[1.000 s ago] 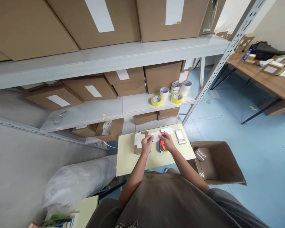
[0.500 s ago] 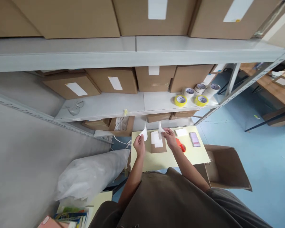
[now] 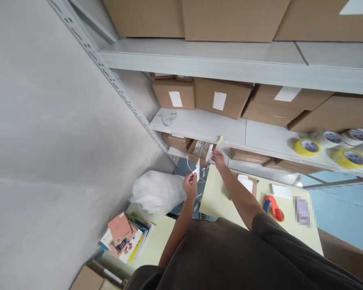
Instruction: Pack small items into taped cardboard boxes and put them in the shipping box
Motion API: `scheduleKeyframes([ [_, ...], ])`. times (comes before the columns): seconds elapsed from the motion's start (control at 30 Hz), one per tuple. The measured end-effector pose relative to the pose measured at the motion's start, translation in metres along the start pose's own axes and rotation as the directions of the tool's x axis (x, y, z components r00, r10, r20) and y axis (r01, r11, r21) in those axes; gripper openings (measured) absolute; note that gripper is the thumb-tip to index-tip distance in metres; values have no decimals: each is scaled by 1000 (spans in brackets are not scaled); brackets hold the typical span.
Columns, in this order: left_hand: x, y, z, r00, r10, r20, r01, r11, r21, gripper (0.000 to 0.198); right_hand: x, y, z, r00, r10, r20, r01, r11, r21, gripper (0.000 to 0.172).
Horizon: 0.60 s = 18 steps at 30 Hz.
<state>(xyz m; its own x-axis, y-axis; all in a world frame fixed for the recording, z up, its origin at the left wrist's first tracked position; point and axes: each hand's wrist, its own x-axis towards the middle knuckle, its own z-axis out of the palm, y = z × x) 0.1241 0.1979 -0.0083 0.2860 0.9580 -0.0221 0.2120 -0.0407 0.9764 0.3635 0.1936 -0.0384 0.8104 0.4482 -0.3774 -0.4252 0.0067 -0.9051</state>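
Observation:
My left hand (image 3: 190, 186) pinches a curled white paper slip (image 3: 197, 170) over the gap left of the table. Higher and to the right, my right hand (image 3: 219, 158) pinches another white paper slip (image 3: 209, 153), near the open carton (image 3: 196, 160) on the low shelf. The two slips are apart. A small cardboard box with a white label (image 3: 245, 182) on it lies on the pale yellow table (image 3: 218, 197), partly hidden by my right forearm. Farther right on the table are a red and blue tape dispenser (image 3: 274, 208), a white stack (image 3: 281, 191) and a blurred-out flat object (image 3: 303, 211).
Yellow tape rolls (image 3: 307, 147) and white rolls stand on the middle shelf (image 3: 199, 123), in front of cardboard boxes (image 3: 226, 96). A stuffed white bag (image 3: 157, 193) sits at left, with books (image 3: 130, 237) below it. White scraps and cables lie in the gap.
My view has swung left. Both hands, each still holding a slip, have moved left from above the small box to beyond the table's left edge.

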Motion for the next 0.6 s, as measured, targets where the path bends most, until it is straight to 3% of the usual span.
scheduleKeyframes([
  [0.07,1,-3,-9,1000,-1,-3,1,1000,10,46,3,2,8,1000,2,-31,-3,999,-40,40],
  [0.17,4,-9,-8,999,37,25,-37,999,8,41,-15,11,-4,996,-41,-73,35,996,-81,44],
  [0.23,5,-12,2,994,85,72,-86,996,0,37,-40,18,-23,994,-100,-50,95,991,-98,43],
  [0.33,3,-14,29,967,169,191,-172,985,-5,32,-84,24,-57,998,-52,46,57,992,-113,46],
  [0.47,-13,-11,74,867,257,427,-286,958,3,23,-130,22,-98,990,19,136,-10,998,-63,51],
  [0.53,-27,-9,94,802,288,523,-340,940,4,15,-142,21,-120,996,4,86,-2,1000,-28,47],
  [0.6,-43,-8,111,714,324,621,-401,916,-17,14,-146,24,-146,999,-6,-40,7,1000,2,44],
])
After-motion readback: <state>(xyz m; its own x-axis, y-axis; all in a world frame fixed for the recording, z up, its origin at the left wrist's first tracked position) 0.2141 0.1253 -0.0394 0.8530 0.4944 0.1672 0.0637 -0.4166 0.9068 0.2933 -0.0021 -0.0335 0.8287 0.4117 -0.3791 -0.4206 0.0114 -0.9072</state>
